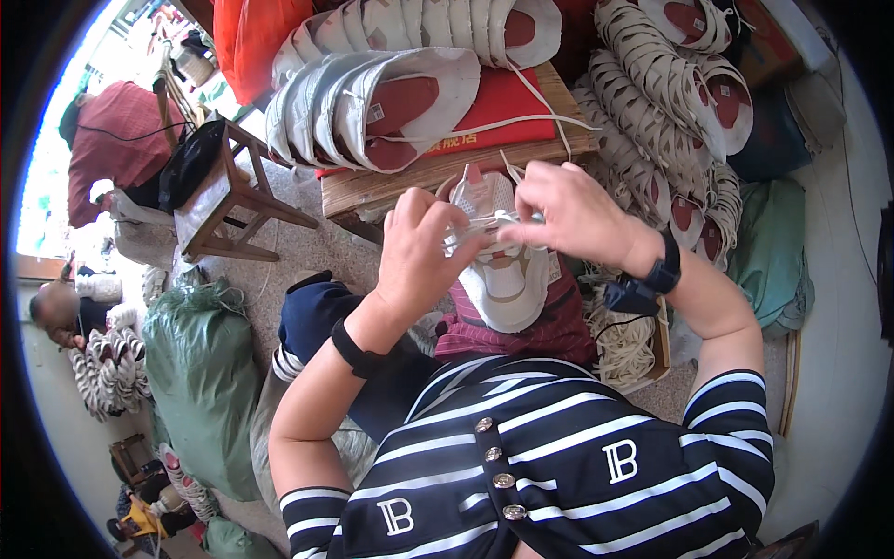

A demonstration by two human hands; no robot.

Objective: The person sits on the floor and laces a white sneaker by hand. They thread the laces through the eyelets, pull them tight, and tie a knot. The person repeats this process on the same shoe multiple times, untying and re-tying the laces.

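A white shoe upper (507, 293) with beige panels and a pinkish tongue lies toe toward me on dark red striped cloth over my lap. Over its lacing area, my left hand (413, 244) is closed with thumb and fingers pinching a white shoelace (486, 224). My right hand (575, 216) pinches the lace from the other side, close to the left fingertips. Where the strand passes through the eyelets is blurred and partly covered by the fingers. Both hands are just in front of the wooden table (358, 194).
Nested white shoe uppers (410, 93) sit on red packaging on the table; more stacks (652, 102) stand at right. A box of white laces (633, 349) is by my right side. Left are a wooden stool (247, 191), a green sack (200, 373) and another person (121, 140).
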